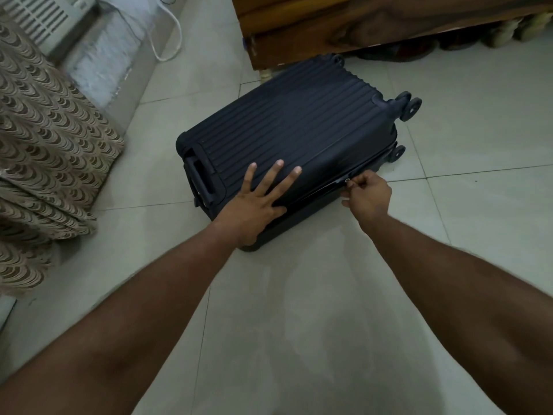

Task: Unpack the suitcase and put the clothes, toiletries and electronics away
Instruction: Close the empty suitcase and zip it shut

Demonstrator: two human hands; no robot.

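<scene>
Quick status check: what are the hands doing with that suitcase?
Left hand flat on suitcase lid. Right hand pinching zipper pull. Suitcase closed, lying on floor. Nothing in the way.

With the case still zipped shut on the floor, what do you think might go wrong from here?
The left hand presses flat on the suitcase lid while the right hand pinches the zipper pull; that pressure may make the zipper bind. The case lies on smooth floor tiles, so a hard tug might slide it. The lid could swing towards the wooden furniture close behind.
</scene>
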